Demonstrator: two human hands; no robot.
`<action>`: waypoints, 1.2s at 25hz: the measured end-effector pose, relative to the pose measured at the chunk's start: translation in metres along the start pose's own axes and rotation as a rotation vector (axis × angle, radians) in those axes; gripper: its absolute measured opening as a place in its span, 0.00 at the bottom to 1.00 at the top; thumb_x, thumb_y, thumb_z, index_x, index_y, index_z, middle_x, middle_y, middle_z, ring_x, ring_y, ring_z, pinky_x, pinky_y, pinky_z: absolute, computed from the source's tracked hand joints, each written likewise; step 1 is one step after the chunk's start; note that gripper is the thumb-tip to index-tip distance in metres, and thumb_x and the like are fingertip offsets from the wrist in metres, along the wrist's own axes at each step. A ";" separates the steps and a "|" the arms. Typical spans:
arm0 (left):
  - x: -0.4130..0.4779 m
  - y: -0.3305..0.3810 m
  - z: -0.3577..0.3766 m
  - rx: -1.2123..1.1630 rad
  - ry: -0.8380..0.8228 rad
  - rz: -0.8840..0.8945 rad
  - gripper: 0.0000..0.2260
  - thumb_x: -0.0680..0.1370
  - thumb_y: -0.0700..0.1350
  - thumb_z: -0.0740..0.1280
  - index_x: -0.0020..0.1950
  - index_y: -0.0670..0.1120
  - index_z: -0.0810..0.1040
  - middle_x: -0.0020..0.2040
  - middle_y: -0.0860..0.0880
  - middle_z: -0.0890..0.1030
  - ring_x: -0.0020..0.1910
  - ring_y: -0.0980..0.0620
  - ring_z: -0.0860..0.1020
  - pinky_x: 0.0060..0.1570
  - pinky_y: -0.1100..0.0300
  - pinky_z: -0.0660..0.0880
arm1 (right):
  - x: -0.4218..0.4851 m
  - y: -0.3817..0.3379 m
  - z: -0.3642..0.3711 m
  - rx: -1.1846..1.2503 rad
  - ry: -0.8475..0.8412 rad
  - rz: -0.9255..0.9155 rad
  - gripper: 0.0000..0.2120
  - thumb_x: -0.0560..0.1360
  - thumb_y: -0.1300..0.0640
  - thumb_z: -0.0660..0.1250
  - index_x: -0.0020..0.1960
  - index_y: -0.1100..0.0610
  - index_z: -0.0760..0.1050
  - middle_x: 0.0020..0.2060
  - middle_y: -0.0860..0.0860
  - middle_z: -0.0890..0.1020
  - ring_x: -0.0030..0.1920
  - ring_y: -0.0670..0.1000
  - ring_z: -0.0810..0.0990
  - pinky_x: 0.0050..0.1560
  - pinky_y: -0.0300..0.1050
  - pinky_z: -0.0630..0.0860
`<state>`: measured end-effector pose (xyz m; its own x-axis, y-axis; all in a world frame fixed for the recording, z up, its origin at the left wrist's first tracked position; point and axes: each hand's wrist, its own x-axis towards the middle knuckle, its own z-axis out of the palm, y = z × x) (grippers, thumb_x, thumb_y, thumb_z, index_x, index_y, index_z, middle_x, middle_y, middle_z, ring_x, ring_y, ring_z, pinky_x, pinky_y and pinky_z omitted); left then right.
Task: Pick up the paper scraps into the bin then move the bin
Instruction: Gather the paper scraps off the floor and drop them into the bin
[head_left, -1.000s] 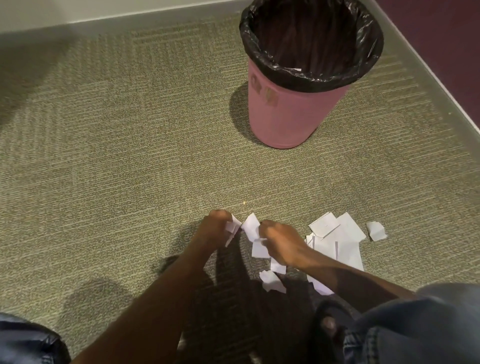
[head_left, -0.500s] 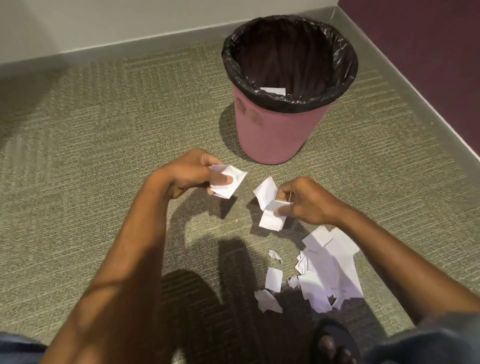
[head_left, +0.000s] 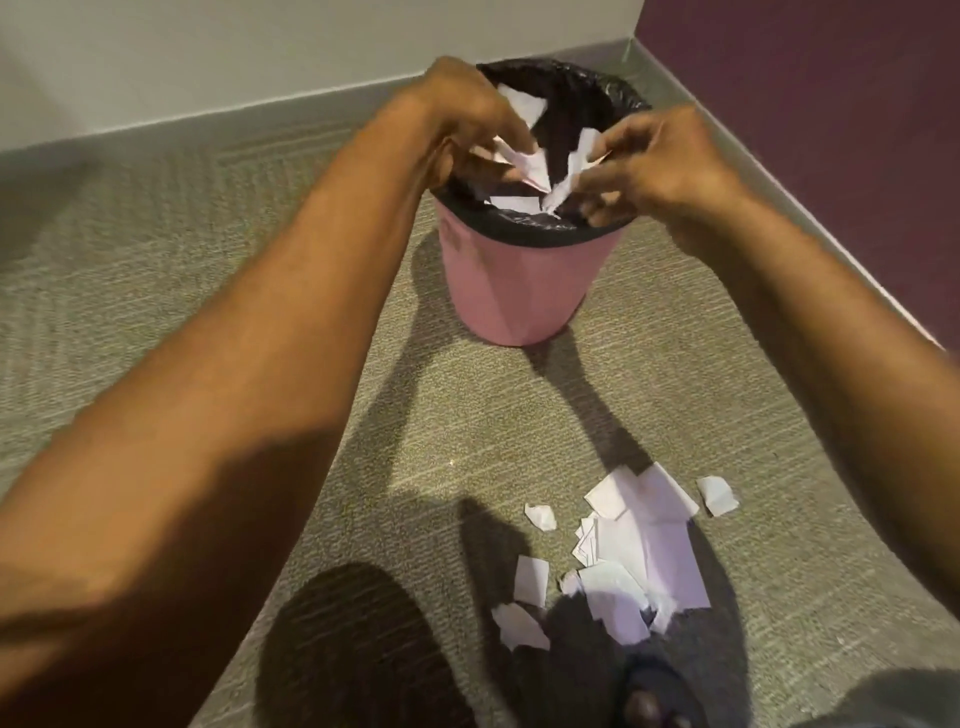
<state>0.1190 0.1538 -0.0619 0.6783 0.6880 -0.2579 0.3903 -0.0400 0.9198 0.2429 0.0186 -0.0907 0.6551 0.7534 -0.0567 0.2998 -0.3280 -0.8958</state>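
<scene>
A pink bin (head_left: 524, 291) with a black liner stands on the carpet near the room's corner. Both hands are over its mouth. My left hand (head_left: 457, 119) pinches white paper scraps (head_left: 524, 158) above the opening. My right hand (head_left: 660, 161) holds another white scrap (head_left: 574, 171) that hangs into the bin. One scrap (head_left: 511, 201) lies inside on the liner. A pile of white paper scraps (head_left: 644, 551) lies on the carpet in front of the bin, with several loose pieces around it.
Grey-green carpet (head_left: 156, 291) covers the floor. A pale wall with a grey baseboard (head_left: 218, 117) runs behind the bin, and a dark maroon wall (head_left: 810, 104) runs along the right. My foot in a sandal (head_left: 649, 701) is by the pile.
Both hands have risen from the floor pile with scraps and moved forward over the bin's mouth. The view has tilted so the bin sits nearer the middle.
</scene>
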 end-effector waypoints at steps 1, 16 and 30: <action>-0.001 0.000 0.004 0.043 -0.009 0.005 0.10 0.70 0.31 0.74 0.45 0.41 0.75 0.50 0.38 0.81 0.42 0.41 0.84 0.40 0.50 0.83 | 0.000 0.001 0.002 -0.006 -0.017 -0.015 0.09 0.71 0.69 0.72 0.52 0.67 0.79 0.41 0.63 0.83 0.34 0.55 0.84 0.37 0.50 0.83; -0.136 -0.258 0.146 0.814 -0.345 0.126 0.23 0.71 0.52 0.67 0.64 0.47 0.72 0.57 0.44 0.75 0.56 0.43 0.75 0.52 0.51 0.75 | -0.161 0.207 0.039 -0.910 -0.662 0.241 0.28 0.70 0.49 0.74 0.67 0.51 0.70 0.66 0.56 0.72 0.64 0.60 0.72 0.59 0.52 0.73; -0.182 -0.299 0.205 1.112 -0.536 0.107 0.32 0.51 0.62 0.79 0.49 0.46 0.80 0.57 0.39 0.81 0.52 0.38 0.80 0.43 0.47 0.78 | -0.203 0.237 0.061 -1.079 -0.492 0.074 0.17 0.74 0.65 0.63 0.63 0.60 0.70 0.59 0.60 0.74 0.53 0.62 0.77 0.43 0.54 0.76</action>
<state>0.0067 -0.1082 -0.3513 0.8063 0.2704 -0.5260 0.4555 -0.8513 0.2605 0.1387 -0.1774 -0.3189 0.4294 0.7732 -0.4666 0.8560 -0.5132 -0.0628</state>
